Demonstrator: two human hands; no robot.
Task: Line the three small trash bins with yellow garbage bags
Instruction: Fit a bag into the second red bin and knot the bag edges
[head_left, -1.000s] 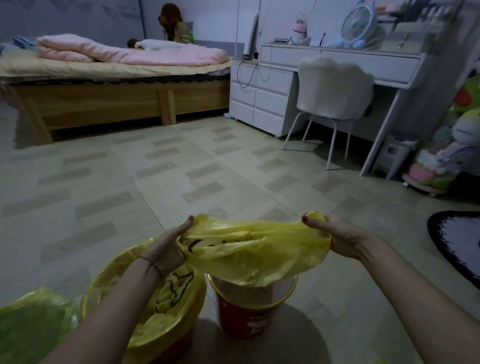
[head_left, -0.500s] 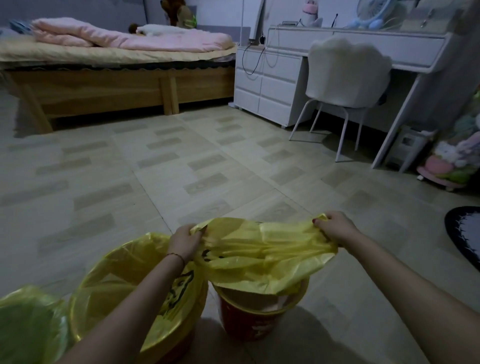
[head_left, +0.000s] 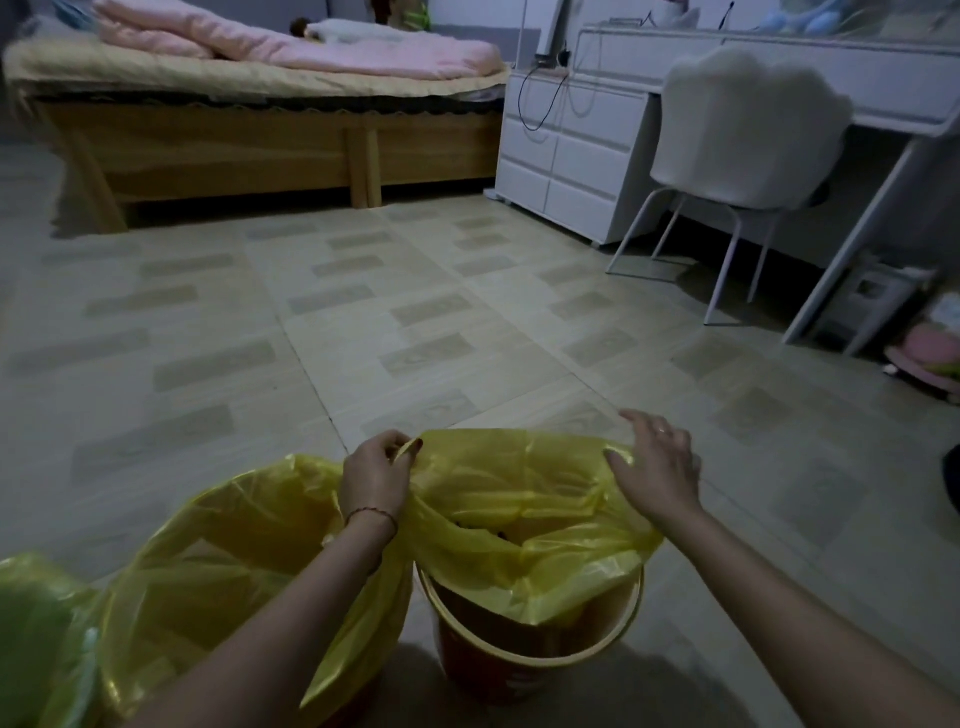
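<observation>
Over the red bin (head_left: 530, 639) at the 6 o'clock edge of the view, the yellow bag (head_left: 519, 514) had been spread open: a second earlier it was stretched flat and closed between both hands above the rim, and now its mouth gaped, with the lower body of the bag sagging inside the bin. The left hand (head_left: 376, 475) gripped the bag's rim at the 9 o'clock side of the bin, fingers curled round the film and pinching it. The right hand (head_left: 657, 467) had loosened from its earlier pinch; its fingers lay nearly straight at the 3 o'clock side of the mouth, the thumb against the plastic, and whether the thumb trapped the film could not be confirmed. The bag's edge rested on the near rim of the bin but was not yet folded down over it on any side. Two further bins stood at 7 to 8 o'clock: the middle bin (head_left: 223, 587) already carried a yellow liner draped over its rim, and the far-left bin (head_left: 31, 634), partly cut off by the frame, was also covered in yellow-green film. Judged from this layout, the third and last liner was in progress; remaining work was to push the bag deeper and turn its rim outward round the bin
</observation>
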